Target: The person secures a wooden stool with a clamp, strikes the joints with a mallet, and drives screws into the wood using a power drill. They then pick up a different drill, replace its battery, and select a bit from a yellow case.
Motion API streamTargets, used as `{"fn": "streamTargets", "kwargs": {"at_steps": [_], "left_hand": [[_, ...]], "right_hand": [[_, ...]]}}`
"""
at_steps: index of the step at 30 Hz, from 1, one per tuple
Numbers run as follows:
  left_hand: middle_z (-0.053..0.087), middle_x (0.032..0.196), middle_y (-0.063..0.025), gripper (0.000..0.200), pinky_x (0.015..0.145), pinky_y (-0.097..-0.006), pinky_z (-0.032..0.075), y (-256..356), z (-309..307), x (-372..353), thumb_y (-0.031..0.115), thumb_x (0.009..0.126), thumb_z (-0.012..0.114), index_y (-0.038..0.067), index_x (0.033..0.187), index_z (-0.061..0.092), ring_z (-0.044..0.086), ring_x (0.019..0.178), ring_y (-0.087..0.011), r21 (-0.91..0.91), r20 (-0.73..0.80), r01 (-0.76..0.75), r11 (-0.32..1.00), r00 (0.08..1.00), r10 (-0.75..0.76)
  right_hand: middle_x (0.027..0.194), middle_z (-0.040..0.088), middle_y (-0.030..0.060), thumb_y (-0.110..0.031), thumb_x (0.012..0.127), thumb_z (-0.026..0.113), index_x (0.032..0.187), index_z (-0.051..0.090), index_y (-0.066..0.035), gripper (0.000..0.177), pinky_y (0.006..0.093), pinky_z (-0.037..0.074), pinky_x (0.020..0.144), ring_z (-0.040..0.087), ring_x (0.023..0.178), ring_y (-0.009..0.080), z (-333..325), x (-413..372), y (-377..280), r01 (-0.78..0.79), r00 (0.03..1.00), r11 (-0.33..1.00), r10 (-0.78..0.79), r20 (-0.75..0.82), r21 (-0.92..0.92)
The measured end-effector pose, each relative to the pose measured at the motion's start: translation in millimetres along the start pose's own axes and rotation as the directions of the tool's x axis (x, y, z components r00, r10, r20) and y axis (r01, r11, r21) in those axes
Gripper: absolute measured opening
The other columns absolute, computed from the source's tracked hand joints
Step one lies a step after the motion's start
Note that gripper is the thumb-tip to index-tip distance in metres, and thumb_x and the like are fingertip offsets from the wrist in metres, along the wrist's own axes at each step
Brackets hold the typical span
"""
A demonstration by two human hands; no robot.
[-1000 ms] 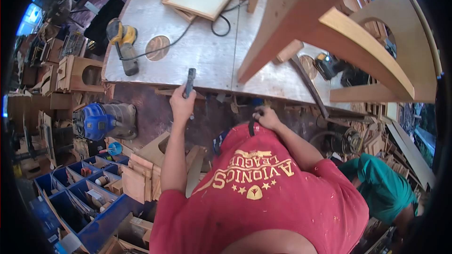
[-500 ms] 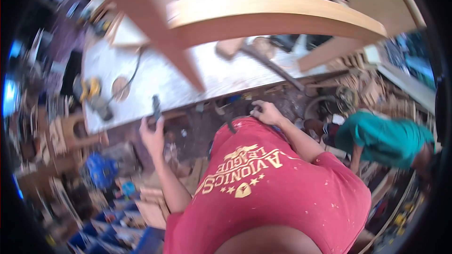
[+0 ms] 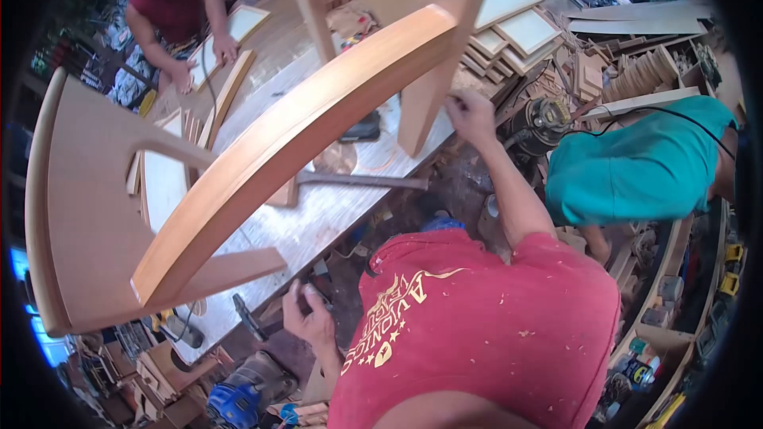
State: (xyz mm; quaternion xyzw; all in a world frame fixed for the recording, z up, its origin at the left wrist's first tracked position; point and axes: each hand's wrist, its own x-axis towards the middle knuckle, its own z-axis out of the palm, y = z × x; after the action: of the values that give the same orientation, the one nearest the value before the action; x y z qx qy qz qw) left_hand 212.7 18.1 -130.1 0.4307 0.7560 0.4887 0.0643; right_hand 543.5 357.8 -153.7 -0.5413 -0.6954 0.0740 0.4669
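A pale wooden furniture frame stands on the workbench (image 3: 377,205), with a curved rail (image 3: 302,131) across its near side, a broad panel (image 3: 87,191) at left and straight legs below. My right hand (image 3: 474,121) is at the right wooden leg (image 3: 425,115), its bent fingers against the near edge. Low at the bench's front edge, my left hand (image 3: 311,319) has thumb and fingers apart and nothing between them. To its left, a dark tool (image 3: 248,316) juts over the bench edge. A long dark handle (image 3: 362,180) lies on the bench beneath the rail, ending at a wooden block.
Across the bench, another person's hands (image 3: 226,49) rest by boards. At right bends a person in a teal shirt (image 3: 636,163). Stacked panels (image 3: 517,28) lie beyond the right leg. A blue-and-grey machine (image 3: 242,393) sits on the floor at lower left.
My view has swung to the right, and more of the furniture frame shows. My right hand has gone from beside my waist up to the leg. My left hand now appears farther from the dark tool.
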Motion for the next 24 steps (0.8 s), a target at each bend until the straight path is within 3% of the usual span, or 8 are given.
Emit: {"fn": "streamTargets", "kwargs": {"at_steps": [2, 3, 5, 8, 10, 15, 19, 24], "left_hand": [[0.066, 0.082, -0.0126, 0.019, 0.072, -0.0307, 0.050, 27, 44, 10, 0.007, 0.089, 0.065, -0.004, 0.105, 0.067, 0.062, 0.074, -0.0200, -0.035, 0.084, -0.162, 0.986, 0.983, 0.164], [0.066, 0.082, -0.0128, 0.019, 0.072, -0.0305, 0.050, 42, 63, 14, 0.007, 0.089, 0.065, -0.004, 0.105, 0.067, 0.062, 0.074, -0.0202, -0.028, 0.086, -0.151, 0.988, 0.984, 0.153], [0.066, 0.082, -0.0131, 0.019, 0.072, -0.0301, 0.049, 80, 103, 18, 0.007, 0.089, 0.065, -0.005, 0.104, 0.067, 0.062, 0.074, -0.0207, -0.012, 0.080, -0.127, 0.992, 0.989, 0.127], [0.067, 0.085, -0.0125, 0.019, 0.076, -0.0308, 0.049, 115, 156, 7, 0.009, 0.090, 0.065, -0.005, 0.103, 0.067, 0.062, 0.078, -0.0194, 0.002, -0.007, -0.052, 0.999, 0.999, 0.052], [0.068, 0.087, -0.0120, 0.019, 0.079, -0.0311, 0.049, 143, 181, 2, 0.010, 0.091, 0.066, -0.005, 0.103, 0.067, 0.063, 0.081, -0.0181, -0.019, -0.031, -0.028, 0.999, 0.999, 0.027], [0.067, 0.082, -0.0138, 0.016, 0.070, -0.0285, 0.049, 174, 215, -23, 0.005, 0.088, 0.067, -0.003, 0.101, 0.068, 0.064, 0.073, -0.0186, -0.066, -0.003, 0.077, 0.995, 0.997, -0.077], [0.067, 0.081, -0.0142, 0.016, 0.068, -0.0292, 0.050, 191, 232, -21, 0.004, 0.086, 0.069, -0.002, 0.101, 0.069, 0.064, 0.071, -0.0206, -0.022, -0.045, 0.000, 1.000, 0.999, -0.001], [0.067, 0.080, -0.0138, 0.017, 0.066, -0.0305, 0.050, 195, 241, -24, 0.004, 0.085, 0.070, -0.001, 0.101, 0.069, 0.064, 0.069, -0.0217, -0.039, -0.075, -0.038, 0.999, 0.997, 0.035]], "right_hand": [[0.090, 0.067, 0.0103, -0.020, 0.085, 0.065, 0.090, 0.072, -0.007, 0.015, 0.0420, 0.053, 0.075, 0.065, 0.090, 0.0319, 8, 37, -1, 0.137, 0.972, 0.967, -0.091, 0.215, -0.214], [0.089, 0.065, 0.0091, -0.023, 0.082, 0.064, 0.086, 0.072, -0.009, 0.016, 0.0407, 0.051, 0.073, 0.063, 0.091, 0.0293, 18, 51, 4, 0.193, 0.940, 0.959, -0.121, 0.320, -0.205], [0.089, 0.066, 0.0072, -0.020, 0.078, 0.063, 0.081, 0.073, -0.012, 0.014, 0.0399, 0.046, 0.075, 0.061, 0.087, 0.0263, 31, 80, 14, 0.549, 0.793, 0.784, -0.378, 0.478, -0.291], [0.085, 0.066, 0.0044, -0.019, 0.077, 0.061, 0.077, 0.073, -0.014, 0.013, 0.0393, 0.042, 0.077, 0.058, 0.085, 0.0234, 59, 96, 41, 0.685, 0.668, 0.704, -0.506, 0.546, -0.186], [0.085, 0.066, 0.0043, -0.018, 0.078, 0.060, 0.076, 0.073, -0.014, 0.014, 0.0404, 0.041, 0.079, 0.058, 0.087, 0.0241, 64, 110, 50, 0.653, 0.652, 0.747, -0.473, 0.592, -0.123], [0.083, 0.062, 0.0024, -0.018, 0.075, 0.064, 0.086, 0.074, -0.016, 0.015, 0.0400, 0.040, 0.079, 0.055, 0.090, 0.0243, 62, 133, 52, 0.685, 0.555, 0.728, -0.506, 0.660, -0.018], [0.088, 0.065, 0.0069, -0.018, 0.076, 0.062, 0.084, 0.072, -0.013, 0.014, 0.0421, 0.044, 0.078, 0.061, 0.090, 0.0279, 73, 135, 49, 0.648, 0.508, 0.761, -0.404, 0.761, -0.028], [0.088, 0.067, 0.0105, -0.019, 0.077, 0.060, 0.079, 0.071, -0.011, 0.014, 0.0430, 0.045, 0.072, 0.066, 0.081, 0.0274, 48, 128, 44, 0.779, 0.425, 0.627, -0.540, 0.726, 0.010]]}}
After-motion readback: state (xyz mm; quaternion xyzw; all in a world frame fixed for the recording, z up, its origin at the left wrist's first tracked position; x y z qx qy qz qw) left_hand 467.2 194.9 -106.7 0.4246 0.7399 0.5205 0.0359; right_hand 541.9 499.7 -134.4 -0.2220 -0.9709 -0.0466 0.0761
